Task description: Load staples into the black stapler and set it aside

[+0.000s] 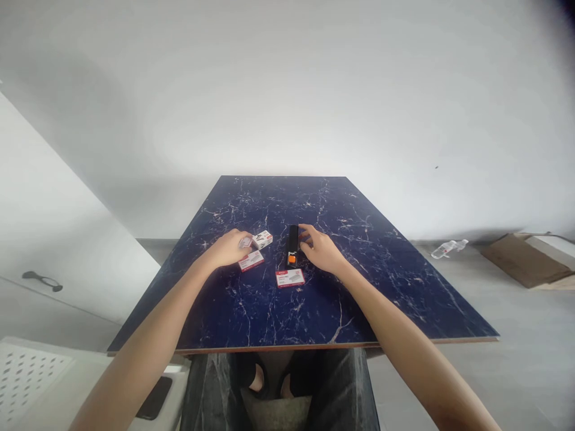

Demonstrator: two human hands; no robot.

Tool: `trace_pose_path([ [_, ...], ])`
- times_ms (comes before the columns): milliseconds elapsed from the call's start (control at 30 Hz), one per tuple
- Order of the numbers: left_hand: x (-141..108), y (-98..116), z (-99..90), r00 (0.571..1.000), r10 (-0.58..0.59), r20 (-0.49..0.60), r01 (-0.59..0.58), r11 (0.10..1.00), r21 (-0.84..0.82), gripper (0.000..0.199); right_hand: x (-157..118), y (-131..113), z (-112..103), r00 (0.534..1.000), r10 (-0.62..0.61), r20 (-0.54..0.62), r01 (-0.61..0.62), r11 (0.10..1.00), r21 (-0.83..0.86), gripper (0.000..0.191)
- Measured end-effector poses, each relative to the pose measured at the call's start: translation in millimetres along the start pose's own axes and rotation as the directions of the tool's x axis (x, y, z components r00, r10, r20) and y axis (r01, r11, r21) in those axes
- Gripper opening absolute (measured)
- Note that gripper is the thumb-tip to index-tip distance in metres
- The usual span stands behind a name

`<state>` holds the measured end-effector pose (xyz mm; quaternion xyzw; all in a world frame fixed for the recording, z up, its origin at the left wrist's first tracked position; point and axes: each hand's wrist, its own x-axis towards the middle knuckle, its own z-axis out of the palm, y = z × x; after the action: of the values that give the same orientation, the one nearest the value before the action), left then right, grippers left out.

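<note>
Near the middle of the dark blue marbled table [296, 323], my left hand [231, 246] has its fingers curled around a small whitish item beside a white box [262, 240]. Just below those fingers lies a red and white box [251, 261]. A long black object with an orange part [291, 258] lies to the right of them. At its right side, my right hand [315, 245] has its thumb and fingers apart, the fingertips close to it. Another red and white box [290, 278] lies in front of the black object.
On the floor at the right are a clear plastic bottle [449, 248] and a cardboard box [523, 260]. A white chair [33, 383] with a dark flat object [154, 398] on it is at lower left. A wall stands behind the table.
</note>
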<state>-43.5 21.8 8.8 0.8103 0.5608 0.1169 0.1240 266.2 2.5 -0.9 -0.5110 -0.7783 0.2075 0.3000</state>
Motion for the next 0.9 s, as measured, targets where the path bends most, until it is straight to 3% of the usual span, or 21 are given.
trace_pose_path([
  [133, -1, 2, 3.5, 0.997, 0.07, 0.011, -0.069, 0.996, -0.055, 0.044, 2, 0, -3, 0.999, 0.019, -0.037, -0.022, 0.997, -0.076, 0.051],
  [233, -4, -1, -3.8, 0.994, 0.096, 0.058, -0.091, 0.992, -0.084, 0.051, -5, -6, -9, 0.992, 0.069, -0.107, -0.086, 0.984, -0.157, 0.037],
  [333, -11, 0, -18.6, 0.993, 0.083, 0.086, -0.072, 0.991, -0.114, 0.061, -27, -22, -9, 0.976, 0.154, -0.155, -0.188, 0.954, -0.234, 0.029],
  [467, -22, 13, -33.4, 0.987, 0.085, 0.135, -0.067, 0.989, -0.134, 0.067, -67, -53, 17, 0.945, 0.281, -0.166, -0.318, 0.907, -0.277, 0.044],
  [567, -26, 20, -33.7, 0.958, 0.178, 0.225, -0.144, 0.977, -0.156, 0.068, -81, -72, 47, 0.927, 0.239, -0.288, -0.331, 0.883, -0.332, 0.048],
  [667, -26, 16, -30.3, 0.907, 0.314, 0.279, -0.269, 0.944, -0.191, 0.079, -83, -81, 66, 0.916, 0.246, -0.318, -0.352, 0.873, -0.338, 0.045],
  [767, -25, 9, -27.6, 0.878, 0.372, 0.302, -0.31, 0.922, -0.234, 0.09, -88, -80, 68, 0.929, 0.232, -0.288, -0.319, 0.898, -0.303, 0.03],
  [900, -24, 17, -19.0, 0.88, 0.36, 0.311, -0.282, 0.921, -0.267, 0.083, -105, -74, 66, 0.946, 0.112, -0.303, -0.199, 0.941, -0.274, 0.02],
])
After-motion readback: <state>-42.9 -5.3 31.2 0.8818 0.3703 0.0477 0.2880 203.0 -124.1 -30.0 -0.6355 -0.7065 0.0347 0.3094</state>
